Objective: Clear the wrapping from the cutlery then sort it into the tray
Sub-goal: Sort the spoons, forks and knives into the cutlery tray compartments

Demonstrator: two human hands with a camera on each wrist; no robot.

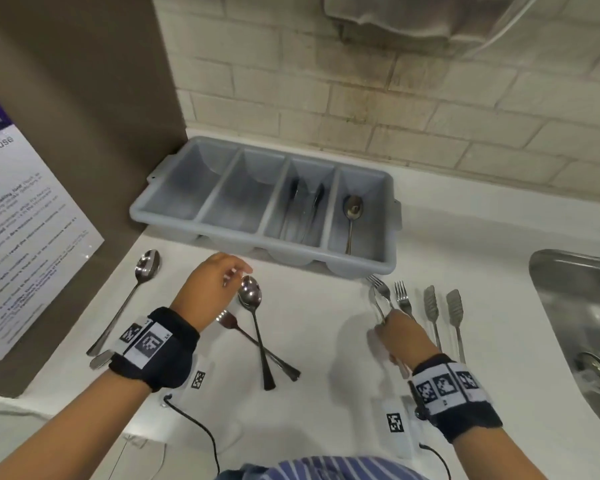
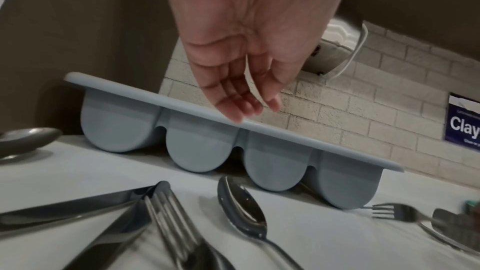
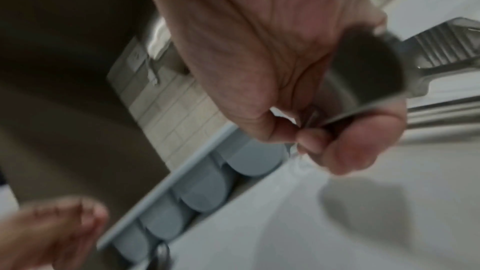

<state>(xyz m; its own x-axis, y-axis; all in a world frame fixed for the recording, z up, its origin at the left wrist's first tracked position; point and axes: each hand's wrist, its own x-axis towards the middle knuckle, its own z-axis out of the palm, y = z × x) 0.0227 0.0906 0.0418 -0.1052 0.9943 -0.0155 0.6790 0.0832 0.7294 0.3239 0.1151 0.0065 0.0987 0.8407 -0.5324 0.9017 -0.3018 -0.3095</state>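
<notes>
The grey four-compartment tray [image 1: 390, 233] [image 2: 259, 126] stands at the back of the counter, with dark cutlery [image 1: 303, 209] in its third slot and a spoon [image 1: 352, 213] in its fourth. My right hand [image 1: 387, 323] [image 3: 311, 137] grips a fork [image 1: 380, 289] by the handle [image 3: 363, 69], tines toward the tray. My left hand [image 1: 232, 275] [image 2: 246, 108] hovers open over a spoon [image 1: 252, 296] [image 2: 244, 213] that crosses a fork [image 1: 227, 320] [image 2: 168, 213]. Another spoon [image 1: 146, 271] lies far left.
A second fork [image 1: 400, 296] and two wrapped pieces [image 1: 442, 306] [image 3: 441, 48] lie right of my right hand. A steel sink [image 1: 575, 323] is sunk in at the right. A brown wall with a poster [image 1: 25, 220] bounds the left; a tiled wall is behind the tray.
</notes>
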